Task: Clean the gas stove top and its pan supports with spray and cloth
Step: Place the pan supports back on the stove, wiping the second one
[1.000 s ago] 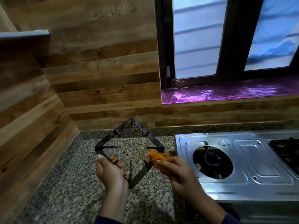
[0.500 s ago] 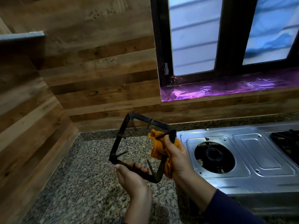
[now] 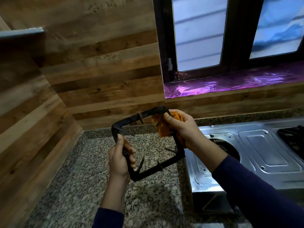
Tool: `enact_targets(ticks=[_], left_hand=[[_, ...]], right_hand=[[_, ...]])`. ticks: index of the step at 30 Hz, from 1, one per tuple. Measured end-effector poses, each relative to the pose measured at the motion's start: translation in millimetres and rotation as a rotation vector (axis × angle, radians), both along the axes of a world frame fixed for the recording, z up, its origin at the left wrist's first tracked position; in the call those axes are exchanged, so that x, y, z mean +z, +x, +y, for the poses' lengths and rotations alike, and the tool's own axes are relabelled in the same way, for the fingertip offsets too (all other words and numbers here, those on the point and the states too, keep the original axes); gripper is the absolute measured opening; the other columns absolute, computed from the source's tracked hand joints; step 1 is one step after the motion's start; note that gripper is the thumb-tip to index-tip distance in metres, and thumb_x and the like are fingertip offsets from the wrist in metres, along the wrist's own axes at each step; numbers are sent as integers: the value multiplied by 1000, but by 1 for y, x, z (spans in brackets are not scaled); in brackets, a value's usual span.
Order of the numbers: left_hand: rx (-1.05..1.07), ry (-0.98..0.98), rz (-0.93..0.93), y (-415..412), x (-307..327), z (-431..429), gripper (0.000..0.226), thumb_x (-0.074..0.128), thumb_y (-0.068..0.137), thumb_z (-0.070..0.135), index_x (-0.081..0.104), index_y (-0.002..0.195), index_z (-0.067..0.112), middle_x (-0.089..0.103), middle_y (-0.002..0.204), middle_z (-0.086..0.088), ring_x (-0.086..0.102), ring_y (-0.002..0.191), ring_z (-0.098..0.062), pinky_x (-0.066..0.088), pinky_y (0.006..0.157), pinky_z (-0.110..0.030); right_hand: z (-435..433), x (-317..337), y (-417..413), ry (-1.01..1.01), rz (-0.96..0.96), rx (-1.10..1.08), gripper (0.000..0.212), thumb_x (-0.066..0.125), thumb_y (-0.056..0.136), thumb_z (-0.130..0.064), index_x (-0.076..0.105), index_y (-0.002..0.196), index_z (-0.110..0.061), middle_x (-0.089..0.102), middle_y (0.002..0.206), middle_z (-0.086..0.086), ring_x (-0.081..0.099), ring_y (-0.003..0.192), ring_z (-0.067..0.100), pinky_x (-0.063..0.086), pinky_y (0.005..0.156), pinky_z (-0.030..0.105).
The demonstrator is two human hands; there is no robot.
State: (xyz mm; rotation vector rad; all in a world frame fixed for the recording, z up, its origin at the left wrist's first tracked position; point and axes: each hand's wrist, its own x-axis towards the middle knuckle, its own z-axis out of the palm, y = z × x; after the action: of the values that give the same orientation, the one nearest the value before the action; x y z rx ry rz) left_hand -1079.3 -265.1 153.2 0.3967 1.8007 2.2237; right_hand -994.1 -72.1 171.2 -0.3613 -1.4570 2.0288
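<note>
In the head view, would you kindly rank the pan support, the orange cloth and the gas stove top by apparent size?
1. Gas stove top, largest though partly cut off.
2. Pan support, held up nearer the camera, which may exaggerate it.
3. Orange cloth, bunched in the right hand.

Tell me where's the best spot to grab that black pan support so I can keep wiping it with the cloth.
Probably a plain stretch of the pan support's square frame, between prongs, approached from its outer edge, as the left hand does on the left bar. The prongs point inward, so an outside grip avoids them and leaves the far corner free for the right hand's orange cloth.
</note>
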Motion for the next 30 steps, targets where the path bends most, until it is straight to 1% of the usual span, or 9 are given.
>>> enact_targets(ticks=[3,5,8,11,14,18,21,24,30], left_hand=[[116,-24,-46,12,-3,8,49,45,98,49,51,65,12,47,51,-4,39,37,-12,31,34,-21],[189,-33,-78,19,-5,14,48,45,99,49,49,67,13,47,54,-4,39,40,-13,32,36,-22],[291,6,-161,22,-7,21,49,41,100,52,45,69,14,46,61,-6,37,41,-12,30,37,-22],[353,107,-272,16,-3,29,50,40,97,59,44,71,17,44,61,-4,35,42,-12,28,38,-22],[396,172,-301,9,2,35,51,41,95,64,45,73,17,46,60,-2,36,42,-13,30,37,-24],[508,199,-297,3,6,30,53,39,96,62,46,70,17,49,59,-3,39,38,-12,32,36,-23],[532,240,-361,-3,8,20,51,35,98,61,44,71,18,48,60,-1,38,37,-10,32,36,-20],[499,252,-391,-3,6,13,50,35,99,60,43,70,19,48,60,1,37,37,-10,30,37,-20],[382,286,-477,8,4,13,51,34,99,60,40,69,20,47,64,0,33,40,-11,28,40,-23]], right_hand=[[2,-9,-12,-125,-53,-355,29,78,85,-24,67,108,-10,74,102,12,71,95,30,60,85,46],[-2,-9,-6,-61,-63,-499,31,72,90,-30,64,117,-16,71,112,6,69,104,23,56,94,42],[-33,-13,16,115,-8,-398,38,61,96,-31,55,134,-26,65,121,-1,64,105,13,55,83,25],[-86,-45,28,525,-123,-238,49,50,101,-39,38,148,-35,47,132,-5,54,111,0,50,81,14],[-114,-91,32,1058,-183,-207,51,43,103,-35,35,152,-20,31,150,9,37,137,19,40,107,34],[-89,-122,38,1198,-53,-90,52,51,99,-15,40,150,-14,43,143,17,51,123,34,48,95,44],[-69,-118,45,1069,-31,-243,47,51,97,-15,51,143,-21,51,135,11,55,114,24,52,87,39],[-53,-91,43,971,-21,-401,45,53,95,-18,54,139,-23,53,137,2,51,116,13,43,94,25],[-24,-77,18,1305,-27,-324,56,62,86,2,58,138,-21,56,141,1,51,97,26,47,83,42]])
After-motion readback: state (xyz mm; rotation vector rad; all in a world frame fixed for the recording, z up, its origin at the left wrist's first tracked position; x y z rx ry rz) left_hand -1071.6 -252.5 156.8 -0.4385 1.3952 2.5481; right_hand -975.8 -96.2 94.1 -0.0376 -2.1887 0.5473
